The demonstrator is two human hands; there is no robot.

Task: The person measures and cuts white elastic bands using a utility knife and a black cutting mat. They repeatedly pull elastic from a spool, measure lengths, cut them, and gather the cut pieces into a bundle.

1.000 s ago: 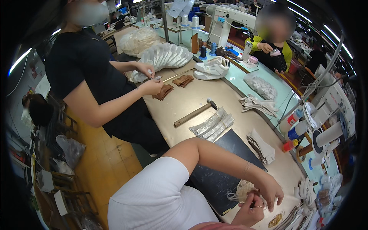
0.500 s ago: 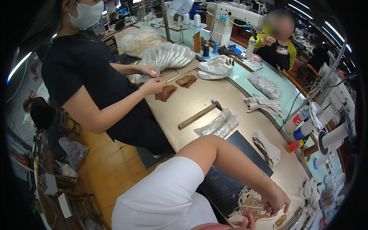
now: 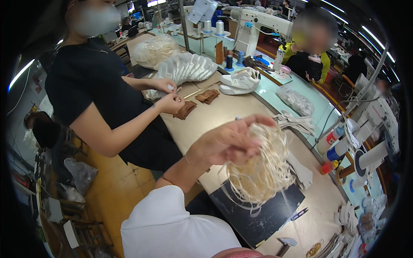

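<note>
My left hand [image 3: 226, 144] is raised over the table, its fingers closed round a tangled bundle of cream cord [image 3: 262, 180]. Loose loops of the cord hang down over the black mat [image 3: 249, 219], and the bundle is partly blurred by motion. Under and beside it on the mat's right edge lies a small dark slim tool [image 3: 300, 213]. At the lower edge a hammer [image 3: 286, 244] shows its head and part of its handle. A small gold-coloured coil [image 3: 314, 249] lies right of it. My right hand is out of view.
A co-worker in black [image 3: 99, 90] stands at the left, both hands near brown leather pieces [image 3: 206, 96]. White shoes [image 3: 241, 81], pale strips [image 3: 297, 122] and a stack of light pieces [image 3: 301, 171] lie across the table. Sewing machines [image 3: 262, 21] and bottles line the right side.
My left hand has lifted the cream cord bundle off the table and swung it up and left. My right hand has dropped out of view. The mat, small tool and hammer head are now uncovered.
</note>
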